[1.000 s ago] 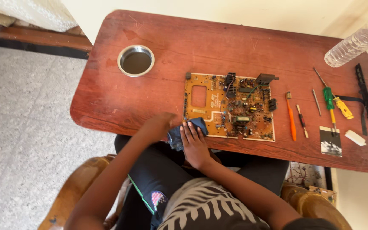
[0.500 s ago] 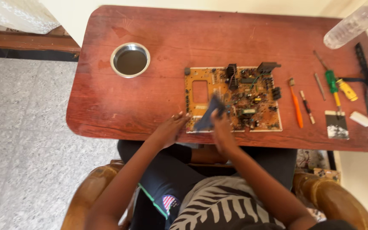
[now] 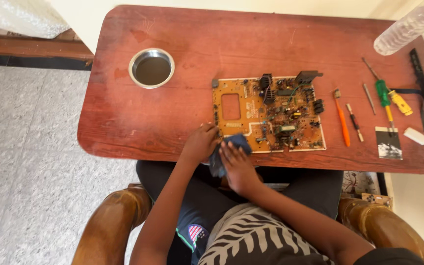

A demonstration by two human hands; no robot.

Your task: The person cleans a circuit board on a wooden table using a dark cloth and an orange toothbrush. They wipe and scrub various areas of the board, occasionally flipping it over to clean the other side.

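An orange-brown circuit board [image 3: 266, 113] with dark components lies flat on the red-brown wooden table [image 3: 251, 44]. At the board's near left corner, both hands meet on a dark blue cloth [image 3: 224, 152]. My left hand [image 3: 199, 144] grips the cloth's left side, its fingers touching the board's edge. My right hand [image 3: 239, 164] presses on the cloth from the near side, at the table's front edge.
A round metal bowl [image 3: 151, 67] stands left of the board. Right of it lie an orange-handled brush [image 3: 342, 120], small screwdrivers [image 3: 384, 95], a black strip [image 3: 420, 81], a small card [image 3: 388, 143] and a white piece [image 3: 415, 136]. A clear plastic bottle [image 3: 410, 24] lies at the far right corner.
Both hands and the cloth were up on the board's lower middle half a second ago; they have slid back down and left to its near left corner.
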